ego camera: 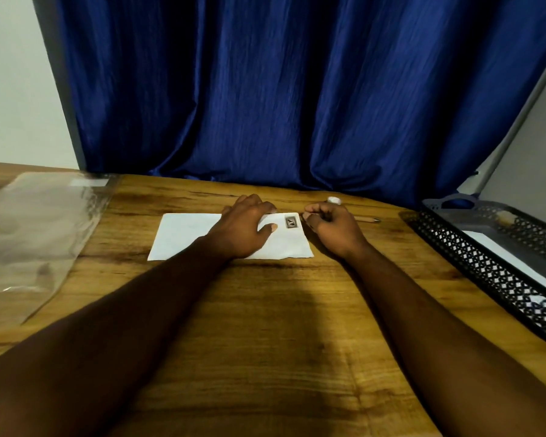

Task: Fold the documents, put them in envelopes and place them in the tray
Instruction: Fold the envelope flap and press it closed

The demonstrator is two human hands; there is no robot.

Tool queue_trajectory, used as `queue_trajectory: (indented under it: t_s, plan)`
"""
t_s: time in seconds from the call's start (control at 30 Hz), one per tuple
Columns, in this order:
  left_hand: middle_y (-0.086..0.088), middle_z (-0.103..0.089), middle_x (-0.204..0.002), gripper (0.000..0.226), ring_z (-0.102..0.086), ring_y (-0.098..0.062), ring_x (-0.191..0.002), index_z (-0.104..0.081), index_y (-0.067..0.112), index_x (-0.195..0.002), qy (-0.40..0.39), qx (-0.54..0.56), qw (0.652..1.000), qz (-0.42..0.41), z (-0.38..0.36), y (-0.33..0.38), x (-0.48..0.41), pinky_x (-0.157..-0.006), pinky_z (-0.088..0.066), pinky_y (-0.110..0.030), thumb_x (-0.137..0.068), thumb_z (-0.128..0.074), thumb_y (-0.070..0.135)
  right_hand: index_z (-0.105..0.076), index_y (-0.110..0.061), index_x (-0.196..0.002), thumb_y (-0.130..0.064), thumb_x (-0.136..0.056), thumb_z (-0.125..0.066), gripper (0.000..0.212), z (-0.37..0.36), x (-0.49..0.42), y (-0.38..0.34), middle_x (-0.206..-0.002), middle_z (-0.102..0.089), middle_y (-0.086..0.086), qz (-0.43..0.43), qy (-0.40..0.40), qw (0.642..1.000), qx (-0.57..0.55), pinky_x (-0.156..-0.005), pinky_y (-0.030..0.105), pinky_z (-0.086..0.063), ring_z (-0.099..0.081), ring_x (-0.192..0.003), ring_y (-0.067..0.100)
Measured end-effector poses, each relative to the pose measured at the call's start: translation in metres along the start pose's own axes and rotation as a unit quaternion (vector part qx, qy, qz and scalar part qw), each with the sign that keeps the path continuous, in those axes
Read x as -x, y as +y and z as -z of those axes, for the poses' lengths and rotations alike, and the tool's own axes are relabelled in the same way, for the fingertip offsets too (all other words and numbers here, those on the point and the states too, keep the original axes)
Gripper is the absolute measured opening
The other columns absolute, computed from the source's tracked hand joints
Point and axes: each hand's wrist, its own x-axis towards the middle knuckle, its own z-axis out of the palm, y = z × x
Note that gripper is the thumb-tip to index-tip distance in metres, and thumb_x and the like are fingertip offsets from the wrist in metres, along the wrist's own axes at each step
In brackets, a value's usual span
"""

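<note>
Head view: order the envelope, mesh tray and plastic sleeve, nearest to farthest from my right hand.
1. Envelope, just left of the right hand.
2. Mesh tray, off to the right.
3. Plastic sleeve, far left.

Wooden table [265,326], blue curtain [297,89] at its far edge.
- White envelope [183,234], centre, lying flat; stamp [291,222] at its far right corner.
- Left hand [243,230]: resting on the envelope, fingers spread.
- Right hand [333,228]: just right of the envelope, fingers curled round a white-topped object [334,200], kind unclear.
- Pencil [368,219], beyond the right hand.
- Black mesh tray [492,272], right; white paper [524,264] inside.
- Clear plastic sleeve [35,228], left.
</note>
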Motion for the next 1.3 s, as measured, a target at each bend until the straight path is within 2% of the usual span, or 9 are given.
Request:
queue_trajectory:
  t_s: [0.1,0.2,0.43,0.57,0.67,0.83,0.97,1.17,1.3]
  plan:
    - [0.002,-0.055,-0.134,0.033,-0.044,-0.019,-0.132,-0.061,0.026,-0.136,0.044,0.005,0.999,-0.014,0.0,-0.002,-0.002,-0.11,-0.038,-0.047,-0.105,-0.055,0.035,-0.077,-0.028,-0.104,-0.033,-0.101,-0.068,0.01,-0.007,-0.003,-0.003,-0.101,-0.074,-0.015,-0.015,-0.028,0.999,-0.032,-0.086,0.027,-0.053,-0.069,-0.101,0.006]
    - [0.003,-0.058,-0.124,0.023,-0.047,-0.016,-0.123,-0.067,0.024,-0.124,0.098,0.014,0.994,-0.039,0.002,0.0,0.0,-0.105,-0.036,-0.043,-0.106,-0.053,0.027,-0.079,-0.022,-0.11,-0.03,-0.098,-0.075,0.015,-0.01,-0.001,-0.006,-0.102,-0.081,-0.004,-0.021,-0.075,0.994,-0.079,-0.082,0.037,-0.061,-0.077,-0.097,0.016]
    - [0.008,-0.054,-0.11,0.016,-0.046,-0.012,-0.106,-0.065,0.026,-0.109,0.164,-0.011,0.985,-0.058,0.007,0.006,0.003,-0.093,-0.028,-0.04,-0.105,-0.049,0.028,-0.076,-0.007,-0.118,-0.014,-0.092,-0.082,0.027,-0.007,0.004,-0.01,-0.108,-0.082,0.006,-0.042,-0.128,0.971,-0.196,-0.086,0.039,-0.063,-0.079,-0.101,0.022]
    - [0.011,-0.06,-0.11,0.023,-0.05,-0.011,-0.106,-0.065,0.028,-0.109,0.149,0.013,0.986,-0.072,0.006,0.011,0.005,-0.094,-0.028,-0.042,-0.108,-0.045,0.04,-0.075,-0.003,-0.119,-0.009,-0.09,-0.083,0.031,-0.008,0.008,-0.011,-0.108,-0.081,0.012,-0.012,-0.143,0.964,-0.224,-0.094,0.044,-0.062,-0.078,-0.104,0.028]
    - [0.016,-0.065,-0.105,0.026,-0.055,-0.009,-0.106,-0.068,0.03,-0.106,0.142,0.047,0.987,-0.067,0.003,0.014,0.003,-0.094,-0.028,-0.042,-0.107,-0.049,0.047,-0.07,-0.002,-0.125,-0.004,-0.09,-0.082,0.037,-0.008,0.013,-0.016,-0.102,-0.081,0.015,0.015,-0.143,0.961,-0.237,-0.084,0.038,-0.065,-0.079,-0.099,0.031]
    - [0.018,-0.068,-0.098,0.018,-0.059,-0.007,-0.101,-0.071,0.032,-0.098,0.138,0.111,0.983,-0.047,0.001,0.012,0.001,-0.102,-0.037,-0.055,-0.103,-0.059,0.045,-0.069,-0.004,-0.128,-0.003,-0.09,-0.082,0.041,-0.011,0.016,-0.017,-0.105,-0.081,0.017,0.024,-0.156,0.959,-0.234,-0.095,0.048,-0.063,-0.077,-0.105,0.036]
    - [0.018,-0.067,-0.102,0.018,-0.056,-0.007,-0.104,-0.071,0.031,-0.102,0.14,0.091,0.985,-0.037,0.001,0.015,0.002,-0.105,-0.032,-0.052,-0.104,-0.057,0.043,-0.07,-0.004,-0.128,-0.003,-0.09,-0.081,0.039,-0.011,0.016,-0.017,-0.108,-0.08,0.018,0.019,-0.166,0.956,-0.242,-0.1,0.053,-0.06,-0.076,-0.108,0.037]
    - [0.019,-0.069,-0.107,0.033,-0.059,-0.007,-0.109,-0.073,0.031,-0.11,0.121,0.138,0.982,-0.044,0.0,0.011,0.0,-0.101,-0.044,-0.055,-0.101,-0.052,0.055,-0.06,-0.008,-0.14,-0.002,-0.092,-0.079,0.053,-0.01,0.016,-0.019,-0.106,-0.081,0.016,0.035,-0.171,0.958,-0.228,-0.094,0.043,-0.062,-0.078,-0.104,0.029]
    - [0.019,-0.068,-0.101,0.022,-0.059,-0.006,-0.104,-0.073,0.033,-0.101,0.118,0.151,0.981,-0.042,0.0,0.011,-0.001,-0.099,-0.045,-0.054,-0.101,-0.058,0.05,-0.051,-0.015,-0.147,-0.005,-0.092,-0.08,0.063,-0.009,0.017,-0.017,-0.104,-0.082,0.012,0.04,-0.17,0.967,-0.187,-0.092,0.042,-0.062,-0.079,-0.102,0.026]
